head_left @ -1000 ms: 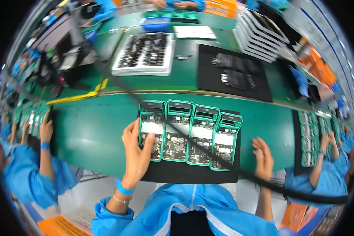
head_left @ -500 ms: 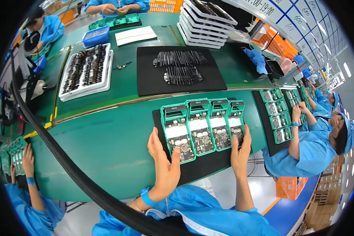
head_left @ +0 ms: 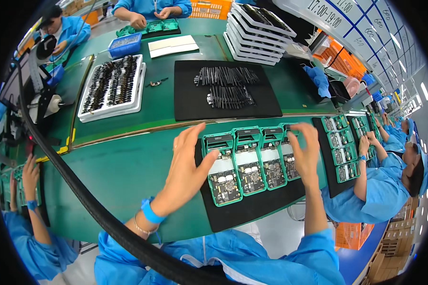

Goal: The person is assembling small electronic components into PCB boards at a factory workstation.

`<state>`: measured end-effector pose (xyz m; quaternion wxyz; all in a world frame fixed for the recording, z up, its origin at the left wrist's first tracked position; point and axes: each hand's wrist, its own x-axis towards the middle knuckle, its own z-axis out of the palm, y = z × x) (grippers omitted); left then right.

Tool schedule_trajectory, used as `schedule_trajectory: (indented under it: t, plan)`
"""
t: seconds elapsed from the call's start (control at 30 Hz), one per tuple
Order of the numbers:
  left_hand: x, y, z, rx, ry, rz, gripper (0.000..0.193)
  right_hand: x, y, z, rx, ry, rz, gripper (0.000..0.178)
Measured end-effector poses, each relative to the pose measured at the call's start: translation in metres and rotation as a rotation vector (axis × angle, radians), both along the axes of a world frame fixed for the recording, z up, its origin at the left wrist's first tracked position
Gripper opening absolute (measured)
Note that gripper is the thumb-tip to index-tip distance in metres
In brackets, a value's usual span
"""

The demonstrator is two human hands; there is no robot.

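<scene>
Several green holders with circuit boards stand in a row before me; one is the leftmost holder point(head_left: 225, 186). Each has a dark part at its far end and a white strip across the board. Beneath them lies a black mat point(head_left: 252, 211). My left hand point(head_left: 184, 164) is beside the row's left end, fingers stretched and thumb apart, holding nothing. At the right end, my right hand point(head_left: 306, 154) hovers with bent fingers and thumb spread, nothing between them. It partly covers the rightmost holder point(head_left: 289, 159).
A black pad point(head_left: 185, 102) with dark strips lies beyond a ledge, beside a white tray point(head_left: 137, 97) of dark parts. Stacked white trays point(head_left: 252, 54) stand behind. A black cable point(head_left: 73, 192) crosses at left. Co-workers sit on both sides, with more holders point(head_left: 347, 154) at right.
Both hands have moved farther from me along the row's sides, and the right fingers have bent at the holder's far end. The holders stay on the mat; the whole view has shifted slightly.
</scene>
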<state>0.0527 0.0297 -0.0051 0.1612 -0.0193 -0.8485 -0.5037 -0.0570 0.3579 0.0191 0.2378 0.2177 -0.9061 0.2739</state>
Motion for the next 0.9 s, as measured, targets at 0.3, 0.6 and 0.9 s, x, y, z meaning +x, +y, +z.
schedule_trajectory:
  t: [0.3,0.6,0.9]
  plan:
    - [-0.044,-0.001,-0.002,-0.012,-0.032,-0.238,0.029,-0.162,-0.078,-0.027,0.009,-0.375,0.053,0.022]
    - [-0.046,-0.010,-0.004,0.020,0.019,-0.265,0.028,-0.196,-0.068,-0.040,-0.018,-0.619,0.041,0.030]
    - [-0.047,-0.009,-0.006,-0.026,0.037,-0.264,0.028,-0.187,-0.085,-0.038,0.029,-0.561,0.002,0.031]
